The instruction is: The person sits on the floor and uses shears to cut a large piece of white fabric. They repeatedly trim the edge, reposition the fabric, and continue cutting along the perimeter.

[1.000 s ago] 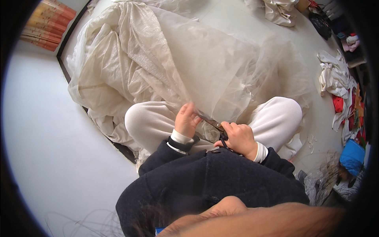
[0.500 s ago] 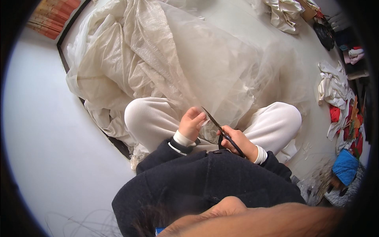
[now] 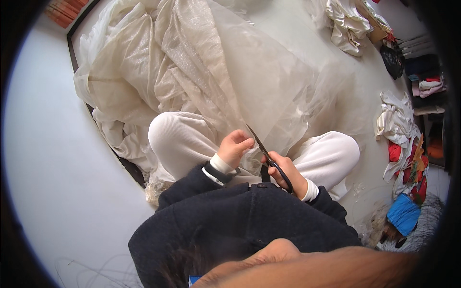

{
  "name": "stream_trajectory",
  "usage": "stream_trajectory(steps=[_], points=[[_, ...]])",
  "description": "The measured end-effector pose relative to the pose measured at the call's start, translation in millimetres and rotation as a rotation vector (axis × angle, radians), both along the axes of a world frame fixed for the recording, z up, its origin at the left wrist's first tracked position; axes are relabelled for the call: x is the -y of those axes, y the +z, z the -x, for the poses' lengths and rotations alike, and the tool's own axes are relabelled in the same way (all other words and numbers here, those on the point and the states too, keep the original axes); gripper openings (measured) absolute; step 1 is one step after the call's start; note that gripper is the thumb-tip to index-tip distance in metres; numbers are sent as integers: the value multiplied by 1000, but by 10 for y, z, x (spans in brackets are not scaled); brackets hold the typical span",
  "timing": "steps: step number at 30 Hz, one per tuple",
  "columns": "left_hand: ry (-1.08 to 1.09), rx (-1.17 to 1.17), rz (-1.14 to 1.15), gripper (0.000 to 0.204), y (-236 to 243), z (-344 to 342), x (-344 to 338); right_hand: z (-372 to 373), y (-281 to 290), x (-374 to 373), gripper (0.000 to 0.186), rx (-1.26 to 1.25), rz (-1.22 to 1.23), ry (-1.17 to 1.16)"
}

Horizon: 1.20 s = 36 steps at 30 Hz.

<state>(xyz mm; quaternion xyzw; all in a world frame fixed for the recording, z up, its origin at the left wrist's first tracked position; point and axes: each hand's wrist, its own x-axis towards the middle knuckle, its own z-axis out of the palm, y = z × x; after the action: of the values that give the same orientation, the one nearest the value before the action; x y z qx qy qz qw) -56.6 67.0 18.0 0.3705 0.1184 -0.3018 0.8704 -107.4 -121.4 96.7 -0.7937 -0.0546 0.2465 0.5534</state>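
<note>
My right hand (image 3: 284, 174) grips black-handled scissors (image 3: 260, 146), whose long dark blades point up and away from me, slightly left. Just left of the blades, my left hand (image 3: 235, 148) pinches a bit of pale sheer fabric (image 3: 261, 86); how much it holds is too small to tell. That fabric spreads in a large heap beyond my crossed legs, with a shimmering folded layer (image 3: 187, 62) lying over its left part. My pale ribbed trousers show at both knees (image 3: 170, 132), either side of my hands.
A white surface with a dark edge (image 3: 77, 67) borders the left. To the right lie crumpled white satin (image 3: 394, 120), red scraps (image 3: 394, 151), a blue cloth or bag (image 3: 403, 213) and a black plastic bag (image 3: 391, 62). Folded clothes (image 3: 427, 84) sit at the far right.
The scissors have swung from lying flatter to pointing more steeply upward. My left hand has shifted slightly right and down, its fingers bent in beside the blades. The whole view has turned a little.
</note>
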Motion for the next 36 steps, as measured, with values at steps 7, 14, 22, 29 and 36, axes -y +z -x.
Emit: stream_trajectory(steps=[7, 14, 22, 29, 36], points=[[-80, -19, 57, 13, -91, -25, -47, 11, -79, -38, 79, -26, -115, -44], [-99, -21, 79, 14, -21, -27, -53, 58, -83, -27, 79, -105, -169, -66], [-126, -2, 126, 13, 38, -31, -87, 61, 33, -44, 74, 67, 350, -37], [116, -198, -66, 19, 244, 32, 125, 26, 31, -206, 67, 428, 663, 30], [215, -200, -290, 16, 283, 86, 214, 60, -97, -144, 70, 217, 303, -29]])
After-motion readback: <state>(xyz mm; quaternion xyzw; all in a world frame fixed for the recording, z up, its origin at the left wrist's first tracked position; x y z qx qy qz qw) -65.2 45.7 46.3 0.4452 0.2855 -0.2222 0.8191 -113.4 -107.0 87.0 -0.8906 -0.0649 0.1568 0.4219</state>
